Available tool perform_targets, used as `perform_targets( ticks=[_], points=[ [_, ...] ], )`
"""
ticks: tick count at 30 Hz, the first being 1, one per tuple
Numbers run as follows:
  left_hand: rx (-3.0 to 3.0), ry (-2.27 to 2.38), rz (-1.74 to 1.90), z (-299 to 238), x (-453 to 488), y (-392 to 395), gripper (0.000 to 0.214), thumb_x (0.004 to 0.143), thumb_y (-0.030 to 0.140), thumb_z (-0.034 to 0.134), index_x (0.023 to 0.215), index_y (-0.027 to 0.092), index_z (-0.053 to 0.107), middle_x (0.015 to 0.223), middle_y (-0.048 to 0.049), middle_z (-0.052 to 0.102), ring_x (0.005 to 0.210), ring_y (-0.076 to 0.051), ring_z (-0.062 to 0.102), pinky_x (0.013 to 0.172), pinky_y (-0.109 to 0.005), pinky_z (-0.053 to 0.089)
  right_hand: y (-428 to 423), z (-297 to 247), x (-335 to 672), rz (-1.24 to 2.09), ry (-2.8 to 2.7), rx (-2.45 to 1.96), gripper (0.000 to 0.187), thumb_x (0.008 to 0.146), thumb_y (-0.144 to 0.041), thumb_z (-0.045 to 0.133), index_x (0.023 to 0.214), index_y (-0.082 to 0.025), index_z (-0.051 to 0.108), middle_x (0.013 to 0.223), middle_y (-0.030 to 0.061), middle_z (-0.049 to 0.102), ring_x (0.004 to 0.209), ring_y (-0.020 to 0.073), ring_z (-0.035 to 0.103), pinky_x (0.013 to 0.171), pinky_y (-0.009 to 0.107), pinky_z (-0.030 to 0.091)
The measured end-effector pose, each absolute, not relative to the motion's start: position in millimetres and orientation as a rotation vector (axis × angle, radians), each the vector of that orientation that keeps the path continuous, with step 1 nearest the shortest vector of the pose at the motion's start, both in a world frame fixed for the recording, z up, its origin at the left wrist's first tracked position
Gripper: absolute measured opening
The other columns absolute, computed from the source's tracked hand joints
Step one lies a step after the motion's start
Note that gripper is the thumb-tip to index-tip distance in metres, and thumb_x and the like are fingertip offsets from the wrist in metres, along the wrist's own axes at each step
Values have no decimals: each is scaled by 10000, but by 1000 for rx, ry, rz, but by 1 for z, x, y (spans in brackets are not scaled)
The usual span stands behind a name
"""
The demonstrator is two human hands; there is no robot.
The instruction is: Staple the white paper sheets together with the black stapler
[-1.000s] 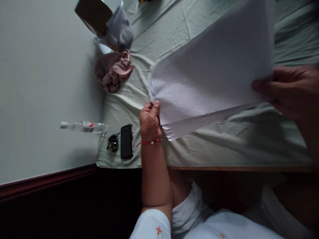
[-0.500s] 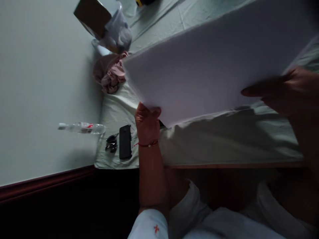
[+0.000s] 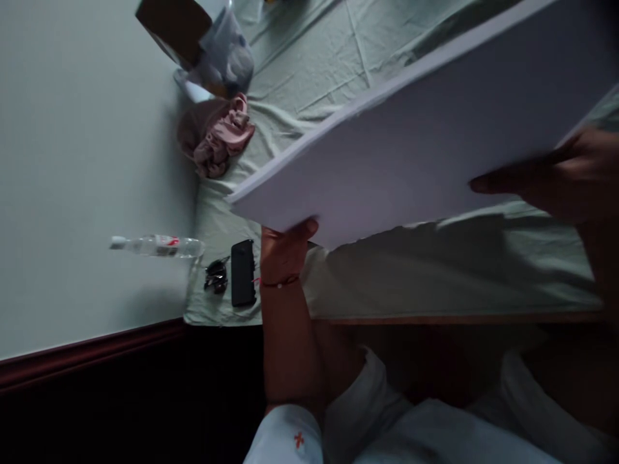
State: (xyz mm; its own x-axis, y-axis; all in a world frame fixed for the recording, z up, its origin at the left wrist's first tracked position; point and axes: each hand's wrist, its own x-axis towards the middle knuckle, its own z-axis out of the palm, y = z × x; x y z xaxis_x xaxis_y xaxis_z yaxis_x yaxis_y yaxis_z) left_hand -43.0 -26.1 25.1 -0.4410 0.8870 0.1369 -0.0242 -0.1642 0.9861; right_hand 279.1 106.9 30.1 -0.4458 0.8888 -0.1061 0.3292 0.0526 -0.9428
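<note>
A large white stack of paper (image 3: 396,148) is held up in front of me, tilted, with its thick far edge showing. My left hand (image 3: 286,250) grips its near left corner, the thumb lying on top and the other fingers hidden underneath. On the right, my right hand (image 3: 556,174) is closed on the near right part, its thumb stretched across the top face. The fingers of that hand are out of sight below the paper. A red string bracelet (image 3: 280,283) circles my left wrist.
Under the paper spreads a pale green cloth (image 3: 309,84). At its left lie a black phone-like case (image 3: 242,273), a bunch of keys (image 3: 216,276) and a clear plastic bottle (image 3: 159,246) by the wall. Farther back are pink fabric (image 3: 220,138), a plastic bag (image 3: 227,55) and a brown box (image 3: 176,29).
The paper's far left corner has come down and nearer, and the stack's far edge now shows as a thick, even band. Both hands keep their hold.
</note>
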Motion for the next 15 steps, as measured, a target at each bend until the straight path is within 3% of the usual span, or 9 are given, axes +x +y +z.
perform_targets(
  ticks=[4, 8, 12, 15],
  points=[
    [1086, 1498, 1571, 20, -47, -31, 399, 512, 331, 1004, 809, 230, 756, 855, -3, 725, 861, -179, 690, 840, -305, 588, 105, 30, 275, 1467, -1775, -1082, 415, 571, -118, 715, 957, -251, 636, 1053, -69, 602, 1060, 173, 544, 883, 288, 479],
    [1121, 1537, 1561, 15, -52, -38, 594, 486, 424, 1005, 1004, 262, 765, 927, -26, 730, 893, -218, 700, 834, -350, 591, 104, 29, 272, 1397, -1756, -1206, 454, 533, -28, 711, 925, -247, 644, 1034, -67, 611, 1055, 181, 546, 877, 312, 480],
    [1178, 1621, 1491, 12, -54, -41, 607, 535, 347, 993, 1079, 254, 739, 1025, -37, 735, 1006, -214, 685, 925, -348, 582, 105, 24, 273, 1427, -1788, -1247, 385, 543, -143, 736, 888, -290, 648, 989, -80, 622, 1023, 169, 563, 836, 278, 481],
    [1169, 1694, 1539, 11, -55, -44, 551, 535, 423, 982, 992, 242, 733, 1032, -37, 741, 1010, -223, 687, 961, -379, 586, 104, 22, 276, 1294, -1759, -1267, 272, 535, -263, 740, 785, -269, 633, 935, -110, 624, 1035, 155, 551, 822, 241, 454]
  ],
)
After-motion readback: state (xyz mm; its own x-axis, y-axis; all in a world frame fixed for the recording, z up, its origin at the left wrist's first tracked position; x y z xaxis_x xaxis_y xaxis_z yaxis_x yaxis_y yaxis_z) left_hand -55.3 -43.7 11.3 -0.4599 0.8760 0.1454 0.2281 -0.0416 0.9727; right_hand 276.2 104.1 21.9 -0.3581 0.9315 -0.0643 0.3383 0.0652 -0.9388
